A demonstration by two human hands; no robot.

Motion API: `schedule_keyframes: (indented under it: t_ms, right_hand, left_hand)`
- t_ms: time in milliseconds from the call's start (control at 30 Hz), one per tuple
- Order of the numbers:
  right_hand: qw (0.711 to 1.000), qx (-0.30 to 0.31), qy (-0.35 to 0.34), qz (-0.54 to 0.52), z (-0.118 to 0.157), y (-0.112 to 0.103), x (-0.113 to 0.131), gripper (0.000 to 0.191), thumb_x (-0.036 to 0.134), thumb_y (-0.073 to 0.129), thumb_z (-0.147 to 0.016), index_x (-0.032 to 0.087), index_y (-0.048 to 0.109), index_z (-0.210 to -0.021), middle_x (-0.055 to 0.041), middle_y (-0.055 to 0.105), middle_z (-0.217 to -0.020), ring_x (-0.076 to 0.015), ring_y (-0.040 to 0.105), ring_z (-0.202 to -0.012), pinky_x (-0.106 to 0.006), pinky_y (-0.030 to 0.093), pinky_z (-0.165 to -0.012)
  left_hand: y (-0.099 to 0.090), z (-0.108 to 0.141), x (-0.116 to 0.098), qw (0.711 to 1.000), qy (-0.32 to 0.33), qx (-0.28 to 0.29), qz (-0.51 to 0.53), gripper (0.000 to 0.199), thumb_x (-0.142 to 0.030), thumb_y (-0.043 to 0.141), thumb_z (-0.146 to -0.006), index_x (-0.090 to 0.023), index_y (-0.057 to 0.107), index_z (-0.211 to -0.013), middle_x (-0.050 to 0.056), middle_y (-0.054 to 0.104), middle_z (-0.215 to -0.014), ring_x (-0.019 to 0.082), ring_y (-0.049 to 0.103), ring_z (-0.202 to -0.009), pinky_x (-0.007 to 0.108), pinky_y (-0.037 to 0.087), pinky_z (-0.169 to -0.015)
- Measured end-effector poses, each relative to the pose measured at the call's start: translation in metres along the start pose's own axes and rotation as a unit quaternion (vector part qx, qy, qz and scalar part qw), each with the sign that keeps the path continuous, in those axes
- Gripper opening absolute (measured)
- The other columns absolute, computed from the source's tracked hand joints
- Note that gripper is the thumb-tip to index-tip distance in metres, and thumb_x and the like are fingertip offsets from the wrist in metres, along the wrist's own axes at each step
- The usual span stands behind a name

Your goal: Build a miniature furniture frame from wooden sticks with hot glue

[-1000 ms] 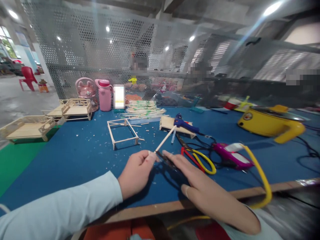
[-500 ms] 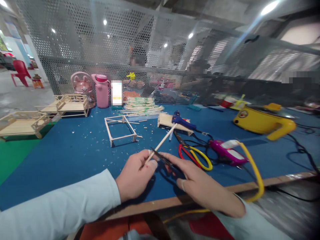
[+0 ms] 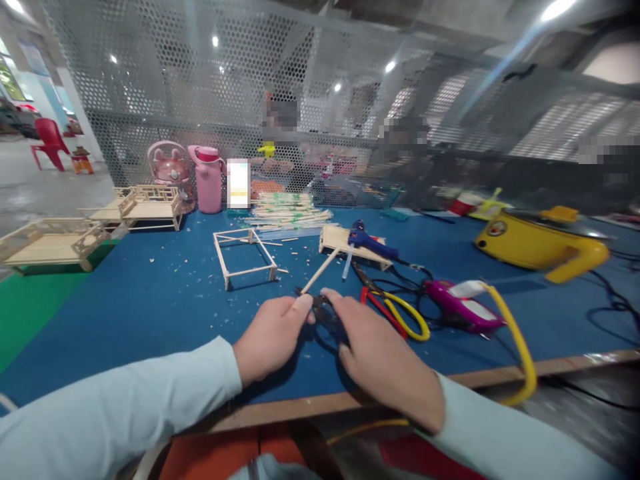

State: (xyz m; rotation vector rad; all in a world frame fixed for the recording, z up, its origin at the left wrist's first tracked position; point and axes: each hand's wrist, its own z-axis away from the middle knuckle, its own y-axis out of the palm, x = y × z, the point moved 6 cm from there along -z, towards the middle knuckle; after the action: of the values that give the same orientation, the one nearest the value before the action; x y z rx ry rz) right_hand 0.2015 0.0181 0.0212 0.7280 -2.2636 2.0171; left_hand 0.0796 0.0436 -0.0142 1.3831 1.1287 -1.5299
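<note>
My left hand [image 3: 275, 333] pinches the near end of a thin wooden stick [image 3: 321, 270], which points away toward the glue gun. In my right hand [image 3: 383, 347] are dark scissors [image 3: 324, 312], their blades beside the stick close to my left fingertips; much of the tool is hidden by the fingers. Beyond my hands stands an open square frame of sticks [image 3: 250, 272]. A blue glue gun [image 3: 370, 241] rests on a small wooden slatted piece [image 3: 334, 239]. Red and yellow-handled pliers [image 3: 400, 317] lie right of my right hand.
Behind lies a pile of sticks [image 3: 287, 212], with a pink bottle [image 3: 208, 183] and a lit phone [image 3: 239, 183] beside it. Miniature wooden beds [image 3: 50, 243] stand left. A yellow pot [image 3: 525, 243], a purple device [image 3: 463, 310] and cables occupy the right. A mesh screen [image 3: 175, 87] rises behind.
The scissors and the stick have drawn closer to my left fingertips, and the stick's far end has come lower and nearer. My right hand has shifted slightly left. The view has turned a little.
</note>
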Motion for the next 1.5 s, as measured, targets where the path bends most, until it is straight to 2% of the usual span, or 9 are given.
schedule_keyframes:
  t_ms: [167,367,567,833,1000,1100,1200,1333,1500]
  right_hand:
    - [0.868,0.234,0.125,-0.419,0.001,0.015,0.004,0.024,0.009,0.044,-0.046,0.019,0.052,-0.066,0.0006,0.054,-0.065,-0.0149,0.051,-0.060,-0.027,0.041,-0.054]
    - [0.704,0.263,0.191,-0.631,0.003,0.027,0.020,0.025,0.007,0.046,-0.039,0.018,0.046,-0.062,0.0024,0.051,-0.061,-0.0102,0.044,-0.050,-0.024,0.033,-0.047]
    - [0.767,0.197,0.220,-0.569,0.003,0.032,0.005,0.020,0.007,0.043,-0.040,0.018,0.047,-0.057,0.0032,0.048,-0.058,-0.0093,0.041,-0.049,-0.023,0.031,-0.046]
    - [0.737,0.126,0.263,-0.609,0.005,0.025,-0.011,0.051,0.010,0.047,-0.041,0.019,0.056,-0.090,0.0031,0.050,-0.065,-0.0114,0.044,-0.053,-0.025,0.034,-0.047]
    - [0.857,0.124,0.242,-0.437,-0.009,0.020,-0.031,0.057,0.024,0.061,-0.065,0.022,0.048,-0.120,0.0043,0.052,-0.062,-0.0120,0.047,-0.052,-0.023,0.036,-0.047]
    - [0.890,0.112,0.244,-0.369,-0.031,0.021,-0.033,0.060,0.045,0.058,-0.075,0.022,0.041,-0.128,0.0024,0.055,-0.063,-0.0141,0.053,-0.054,-0.023,0.038,-0.045]
    - [0.928,0.056,0.224,-0.292,-0.057,0.018,-0.032,0.064,0.050,0.054,-0.077,0.017,0.040,-0.129,-0.0086,0.064,-0.087,-0.0224,0.062,-0.080,-0.033,0.049,-0.062]
    - [0.958,0.002,0.171,-0.229,-0.069,0.020,-0.027,0.071,0.030,0.065,-0.068,0.012,0.038,-0.131,-0.0199,0.045,-0.134,-0.0317,0.038,-0.128,-0.045,0.030,-0.103]
    - [0.977,-0.044,0.070,-0.197,-0.053,0.014,-0.011,0.041,0.025,0.049,-0.082,0.015,0.050,-0.122,-0.0133,0.047,-0.134,-0.0238,0.037,-0.128,-0.038,0.022,-0.108]
  left_hand:
    - [-0.006,0.000,-0.012,0.998,0.063,-0.007,-0.013,0.039,-0.045,0.047,-0.082,-0.017,0.047,-0.055,-0.003,0.045,-0.053,0.010,0.038,-0.053,0.022,0.032,-0.053]
    - [-0.013,0.000,-0.007,0.996,0.045,-0.070,0.027,0.038,-0.046,0.057,-0.075,-0.018,0.041,-0.055,-0.005,0.043,-0.051,0.009,0.038,-0.051,0.022,0.034,-0.052]
    - [-0.012,-0.009,-0.005,0.999,0.011,-0.045,-0.013,0.034,-0.046,0.057,-0.076,-0.016,0.051,-0.061,-0.001,0.052,-0.058,0.011,0.044,-0.056,0.024,0.037,-0.057]
    - [-0.025,-0.002,-0.005,0.987,0.052,-0.142,0.055,0.025,-0.036,0.045,-0.086,-0.016,0.059,-0.082,-0.004,0.049,-0.059,0.009,0.041,-0.052,0.021,0.032,-0.050]
    - [-0.026,0.004,-0.025,0.982,0.121,-0.095,0.112,0.030,-0.042,0.043,-0.088,-0.018,0.058,-0.096,-0.003,0.052,-0.063,0.008,0.043,-0.051,0.020,0.035,-0.049]
    - [-0.011,0.002,-0.019,0.980,0.024,0.028,0.194,0.039,-0.053,0.046,-0.082,-0.019,0.053,-0.100,-0.008,0.038,-0.054,0.005,0.025,-0.038,0.018,0.021,-0.038]
    - [0.003,0.001,-0.006,0.943,-0.087,0.109,0.302,0.036,-0.053,0.043,-0.079,-0.020,0.048,-0.095,-0.006,0.044,-0.058,0.004,0.020,-0.037,0.017,0.012,-0.035]
    - [-0.001,-0.003,0.008,0.946,-0.090,0.037,0.309,0.010,-0.028,0.044,-0.075,-0.018,0.044,-0.079,-0.005,0.045,-0.057,0.005,0.029,-0.040,0.015,0.018,-0.037]
    - [0.002,0.002,0.007,0.982,-0.040,0.085,0.162,0.013,-0.029,0.039,-0.083,-0.018,0.045,-0.081,-0.004,0.052,-0.060,0.006,0.035,-0.043,0.018,0.027,-0.042]
